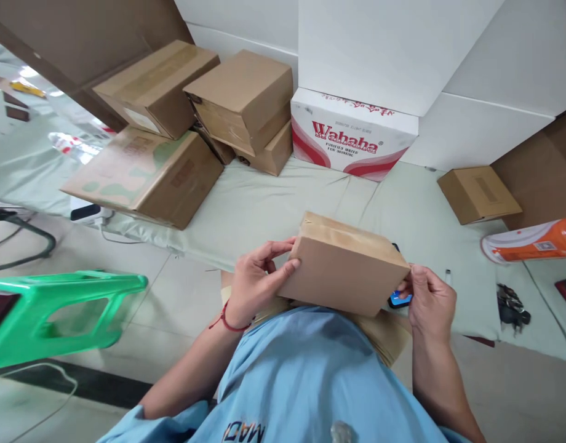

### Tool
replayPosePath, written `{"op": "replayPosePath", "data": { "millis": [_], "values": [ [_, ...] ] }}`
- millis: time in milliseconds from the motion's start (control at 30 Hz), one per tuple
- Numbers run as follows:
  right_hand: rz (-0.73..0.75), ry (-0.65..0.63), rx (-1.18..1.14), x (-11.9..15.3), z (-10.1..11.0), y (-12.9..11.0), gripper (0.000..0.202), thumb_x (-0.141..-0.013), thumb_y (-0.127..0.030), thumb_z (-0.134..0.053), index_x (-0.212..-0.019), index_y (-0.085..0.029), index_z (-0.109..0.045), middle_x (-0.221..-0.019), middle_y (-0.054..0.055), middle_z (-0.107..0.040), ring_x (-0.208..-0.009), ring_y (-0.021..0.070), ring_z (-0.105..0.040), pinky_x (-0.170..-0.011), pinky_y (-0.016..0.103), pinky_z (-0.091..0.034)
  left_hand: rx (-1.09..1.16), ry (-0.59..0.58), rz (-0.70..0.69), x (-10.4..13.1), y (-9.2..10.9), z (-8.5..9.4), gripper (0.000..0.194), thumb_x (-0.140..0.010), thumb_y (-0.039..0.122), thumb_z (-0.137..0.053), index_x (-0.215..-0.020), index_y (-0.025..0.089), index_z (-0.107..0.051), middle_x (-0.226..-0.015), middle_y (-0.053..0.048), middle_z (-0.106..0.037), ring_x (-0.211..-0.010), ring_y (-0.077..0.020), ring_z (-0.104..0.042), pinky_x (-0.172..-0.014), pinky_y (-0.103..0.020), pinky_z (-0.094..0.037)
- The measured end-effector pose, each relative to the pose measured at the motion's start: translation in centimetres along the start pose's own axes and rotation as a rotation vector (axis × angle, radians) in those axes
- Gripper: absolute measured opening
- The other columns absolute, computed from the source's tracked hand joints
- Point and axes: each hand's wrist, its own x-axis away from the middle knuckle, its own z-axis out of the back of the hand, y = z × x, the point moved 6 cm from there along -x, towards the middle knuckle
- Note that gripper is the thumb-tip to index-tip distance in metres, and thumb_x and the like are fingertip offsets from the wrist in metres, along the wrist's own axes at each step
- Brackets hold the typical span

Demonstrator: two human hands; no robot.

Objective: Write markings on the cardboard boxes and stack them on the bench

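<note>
A small brown cardboard box [342, 271] is held tilted in front of my body, just over the table's near edge. Clear-looking tape runs along its upper face. My left hand [259, 277] grips its left end, thumb on the near side and fingers behind. At the right end, my right hand [430, 298] pinches the corner between thumb and bent fingers. Partly hidden behind the box and the right fingers lies a phone [400, 299] with a lit blue screen.
Several cardboard boxes [181, 178] are stacked at back left, beside a white and red Wahaha carton [352, 135]. To the right are a small box [479, 194], an orange and white bottle [532, 241] and keys [512, 307]. A green stool [66, 283] stands left on the floor.
</note>
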Motion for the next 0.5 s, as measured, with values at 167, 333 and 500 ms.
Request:
{"op": "replayPosePath", "data": {
  "millis": [167,333,500],
  "values": [
    [-0.027,-0.237,-0.074,0.5,-2.6,1.1,0.038,-0.092,-0.054,-0.079,-0.113,-0.023,-0.084,-0.107,0.008,-0.084,-0.087,0.0216,-0.078,-0.077,0.035,-0.066,0.087,0.057,0.257,-1.8,-3.6,0.4,0.048,-0.072,0.06,-0.092,-0.089,0.018,-0.079,-0.085,-0.007,-0.081,-0.071,-0.0185,-0.071,-0.059,-0.025,-0.051],
    [-0.024,-0.437,-0.153,1.4,-4.2,2.2,0.037,-0.097,-0.049,-0.077,-0.128,-0.029,-0.08,-0.13,0.008,-0.08,-0.12,0.0259,-0.075,-0.109,0.047,-0.06,0.136,0.144,0.364,-3.3,-6.6,0.8,0.068,-0.057,0.075,-0.093,-0.085,0.016,-0.075,-0.076,-0.006,-0.076,-0.063,-0.0154,-0.065,-0.058,-0.024,-0.047],
    [0.011,-0.496,-0.041,1.9,-4.3,3.2,0.046,-0.098,-0.049,-0.075,-0.14,-0.029,-0.072,-0.146,0.008,-0.072,-0.138,0.0274,-0.065,-0.119,0.05,-0.052,0.083,0.13,0.366,-3.9,-6.9,0.7,0.064,-0.06,0.074,-0.09,-0.081,0.017,-0.073,-0.07,-0.005,-0.073,-0.058,-0.0152,-0.06,-0.054,-0.026,-0.043]
  ]
}}
